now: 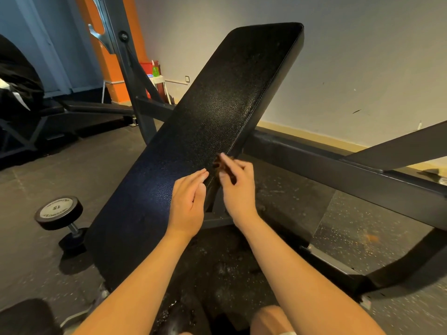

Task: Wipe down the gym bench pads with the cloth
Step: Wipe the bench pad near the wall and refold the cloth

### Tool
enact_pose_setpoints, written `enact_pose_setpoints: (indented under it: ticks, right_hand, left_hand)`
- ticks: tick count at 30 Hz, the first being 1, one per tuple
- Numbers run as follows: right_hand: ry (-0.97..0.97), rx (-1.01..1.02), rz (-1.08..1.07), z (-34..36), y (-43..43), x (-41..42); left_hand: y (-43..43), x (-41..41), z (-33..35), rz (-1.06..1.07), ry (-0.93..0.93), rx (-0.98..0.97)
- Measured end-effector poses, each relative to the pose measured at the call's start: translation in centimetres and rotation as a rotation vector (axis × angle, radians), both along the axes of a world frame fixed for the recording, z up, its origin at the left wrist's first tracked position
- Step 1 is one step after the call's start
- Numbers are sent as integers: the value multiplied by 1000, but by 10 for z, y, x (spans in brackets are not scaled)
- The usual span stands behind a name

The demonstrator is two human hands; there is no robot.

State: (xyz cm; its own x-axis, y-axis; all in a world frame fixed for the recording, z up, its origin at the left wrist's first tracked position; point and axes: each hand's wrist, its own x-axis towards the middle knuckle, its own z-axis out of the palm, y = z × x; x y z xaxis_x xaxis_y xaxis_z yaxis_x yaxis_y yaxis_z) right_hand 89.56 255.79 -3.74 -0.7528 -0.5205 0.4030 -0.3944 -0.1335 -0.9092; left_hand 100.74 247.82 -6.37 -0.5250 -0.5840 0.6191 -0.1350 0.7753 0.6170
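From where I stand, the long black bench pad [217, 105] is tilted up and away from the person, its textured vinyl catching the light, which puts the lower stretch within easy reach of both arms. Both hands meet at the pad's right-hand edge, low down.

The left hand [188, 201] lies with fingers straight and together, the tips touching the pad surface just at the edge, and it holds nothing. I take it to be steadying or feeling the vinyl.

The right hand [238, 187] sits just beside it, off the edge, with its fingers loosely bent toward the side of the pad. They are blurred, and there is a small brownish smudge at the fingertips. I cannot tell whether it pinches something or is empty.

I can see no cloth in either hand or on the pad, so the wiping does not look to be underway yet. My guess is that the person is picking at a spot on the edge.

A dumbbell [60, 213] lies on the rubber floor [362, 226] to the left of the bench. A green bottle [155, 70] stands far back by the wall.
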Motion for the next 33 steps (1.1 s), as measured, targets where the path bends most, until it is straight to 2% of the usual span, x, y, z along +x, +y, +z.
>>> enact_pose_setpoints:
  ticks: [5, 7, 10, 13, 17, 20, 24, 26, 30, 33]
  right_hand:
    - [76, 104, 134, -21, 22, 21]
    - [168, 84, 45, -14, 21, 10]
    - [169, 5, -187, 17, 0, -18]
    - [322, 157, -291, 37, -22, -24]
    - [539, 297, -271, 28, -17, -5]
    - [615, 329, -187, 14, -5, 15]
    - [495, 330, -19, -1, 10, 36]
    - [477, 317, 20, 4, 15, 31]
    - [298, 199, -162, 19, 6, 11]
    - [281, 186, -166, 5, 1, 21]
  left_hand:
    - [1, 2, 0, -10, 9, 20]
    - [-1, 1, 0, -11, 7, 9]
    - [-2, 0, -1, -2, 0, 5]
    - [-1, 0, -2, 14, 0, 7]
    - [-3, 0, -4, 11, 50, 16]
    - [-1, 0, -4, 25, 112, 8]
    - [6, 4, 3, 105, 184, 63]
    - [9, 11, 3, 114, 144, 72]
    - [14, 39, -17, 129, -44, 57]
    - [16, 54, -29, 132, -85, 73]
